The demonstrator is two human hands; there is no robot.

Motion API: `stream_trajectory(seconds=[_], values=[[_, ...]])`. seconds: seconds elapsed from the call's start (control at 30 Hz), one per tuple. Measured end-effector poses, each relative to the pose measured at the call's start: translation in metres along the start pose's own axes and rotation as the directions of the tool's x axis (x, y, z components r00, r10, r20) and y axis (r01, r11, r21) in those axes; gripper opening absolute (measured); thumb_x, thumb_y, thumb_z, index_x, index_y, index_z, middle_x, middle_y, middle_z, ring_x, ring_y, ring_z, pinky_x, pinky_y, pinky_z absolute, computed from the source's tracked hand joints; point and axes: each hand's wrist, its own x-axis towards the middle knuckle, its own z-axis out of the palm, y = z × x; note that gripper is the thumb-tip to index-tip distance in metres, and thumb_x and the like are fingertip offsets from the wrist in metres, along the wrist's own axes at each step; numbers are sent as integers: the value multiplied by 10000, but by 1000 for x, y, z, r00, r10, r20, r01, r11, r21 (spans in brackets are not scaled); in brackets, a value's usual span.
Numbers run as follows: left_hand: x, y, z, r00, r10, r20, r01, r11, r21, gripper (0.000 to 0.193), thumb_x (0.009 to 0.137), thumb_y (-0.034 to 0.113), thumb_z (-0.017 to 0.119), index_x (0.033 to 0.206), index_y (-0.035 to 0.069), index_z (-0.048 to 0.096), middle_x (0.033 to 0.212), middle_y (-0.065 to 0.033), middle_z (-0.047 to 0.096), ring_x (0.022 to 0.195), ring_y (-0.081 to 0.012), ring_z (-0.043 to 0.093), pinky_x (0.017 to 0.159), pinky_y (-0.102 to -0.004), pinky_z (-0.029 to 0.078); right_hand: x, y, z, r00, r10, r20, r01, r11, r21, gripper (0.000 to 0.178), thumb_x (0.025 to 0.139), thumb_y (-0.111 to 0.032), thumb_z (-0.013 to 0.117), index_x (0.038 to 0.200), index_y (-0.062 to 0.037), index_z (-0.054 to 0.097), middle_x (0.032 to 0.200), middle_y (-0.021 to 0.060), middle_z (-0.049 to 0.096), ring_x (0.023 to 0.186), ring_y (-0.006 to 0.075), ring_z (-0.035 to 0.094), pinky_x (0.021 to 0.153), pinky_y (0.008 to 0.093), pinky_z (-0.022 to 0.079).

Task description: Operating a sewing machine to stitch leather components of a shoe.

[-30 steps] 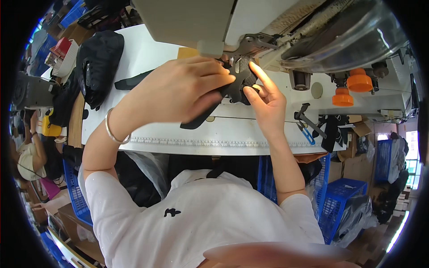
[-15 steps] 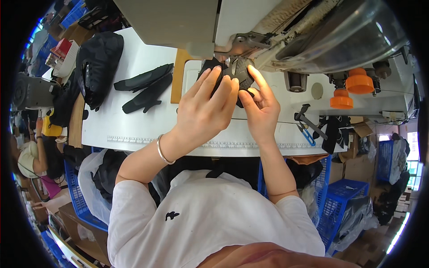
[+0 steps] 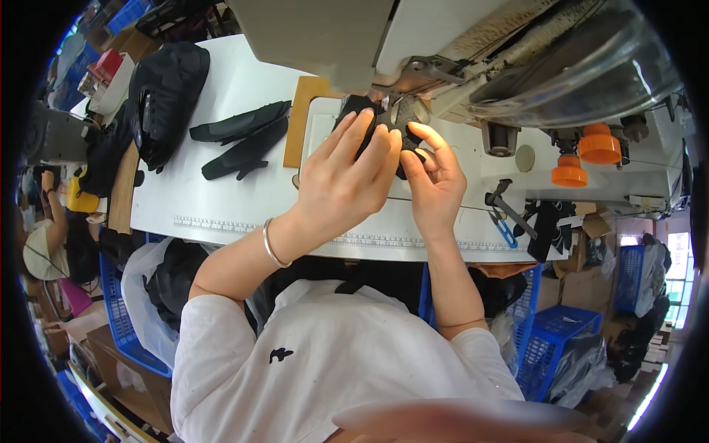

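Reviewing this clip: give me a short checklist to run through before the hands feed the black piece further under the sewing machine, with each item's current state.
1. Both hands on the black piece: ok. Left hand lies over it, right hand holds its right edge.
2. Piece placed under the sewing machine head: ok, it lies at the needle area.
3. Fingertips clear of the needle: cannot tell, the needle is hidden behind the fingers and machine parts.
4. Piece lying flat: cannot tell, the left hand covers most of it.
5. Other black pieces out of the way: ok, they lie apart to the left on the table.
6. Hammer clear of the hands: ok, it lies to the right.
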Motion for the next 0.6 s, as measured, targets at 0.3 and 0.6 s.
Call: stream_trajectory(seconds=[0.3,0.6], values=[[-3,-4,4,998,28,-55,-29,1000,-12,322,670,69,717,970,-46,734,976,-128,652,1043,-335,687,902,-423,621,-1,-2,1,1000,-2,1,2,1000,26,392,994,9,659,1377,51,583,1205,99,697,1067,114,681,927,246,546],[5,-3,8,999,-27,-41,26,999,-22,315,666,52,716,969,-31,728,1002,-112,660,1047,-310,686,903,-408,618,9,-18,1,996,91,-27,-92,995,-32,376,997,7,633,1371,37,598,1079,62,727,950,64,653,836,207,518]])
